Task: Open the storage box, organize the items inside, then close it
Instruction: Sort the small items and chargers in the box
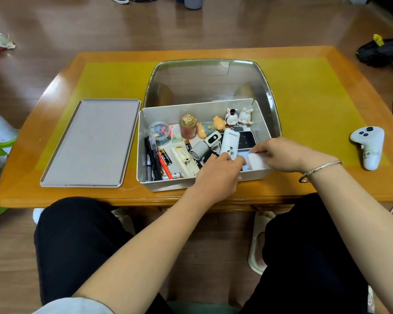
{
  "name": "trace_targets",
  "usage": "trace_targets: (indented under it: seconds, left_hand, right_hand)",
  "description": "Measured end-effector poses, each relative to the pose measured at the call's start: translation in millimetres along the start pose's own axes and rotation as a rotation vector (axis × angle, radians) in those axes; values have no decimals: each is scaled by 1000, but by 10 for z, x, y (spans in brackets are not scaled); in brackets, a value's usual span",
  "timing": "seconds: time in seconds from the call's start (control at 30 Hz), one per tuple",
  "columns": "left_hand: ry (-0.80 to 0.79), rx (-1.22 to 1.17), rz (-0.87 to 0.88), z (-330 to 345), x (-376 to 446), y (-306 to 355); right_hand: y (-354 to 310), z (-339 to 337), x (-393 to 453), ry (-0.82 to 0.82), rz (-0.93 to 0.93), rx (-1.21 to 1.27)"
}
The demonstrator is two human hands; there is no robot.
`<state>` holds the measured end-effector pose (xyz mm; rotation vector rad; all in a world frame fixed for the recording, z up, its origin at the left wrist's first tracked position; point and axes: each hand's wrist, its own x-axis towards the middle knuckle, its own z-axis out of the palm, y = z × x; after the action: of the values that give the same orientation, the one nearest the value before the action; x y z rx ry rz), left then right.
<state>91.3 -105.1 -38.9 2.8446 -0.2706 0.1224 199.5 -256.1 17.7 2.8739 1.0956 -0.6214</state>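
Both hands reached into the open white plastic storage box [145, 175] on the wooden desk [304, 184]: the left hand [216, 175] rested curled on items, its grip unclear; the right hand [281, 152] pinched a flat white card [259, 152]. The box's grey rectangular lid [89, 143] lay left; a white game controller [368, 146] lay right.

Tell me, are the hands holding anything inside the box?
Both hands are in the box's near right corner. The right hand seems to pinch a white block by its top edge. The left hand's fingers touch small items; whether they grip cannot be told.
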Motion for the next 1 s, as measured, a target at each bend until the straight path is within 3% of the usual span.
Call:
trace_targets:
  seconds: [0.17,0.4,0.7,1.0]
  left_hand:
    - [53,33,103,-4,-24,-4]
    - [21,68,80,18,-7,-17]
    - [-59,82,76,-10,41,-26]
    - [-77,79,83,-37,33,-22]
  right_hand:
    - [10,-27,20,0,-20,85]
    - [-113,33,151,-44,100,-140]
    - [-155,2,210,-85,108,-107]
    - [-161,66,191,-26,121,-158]
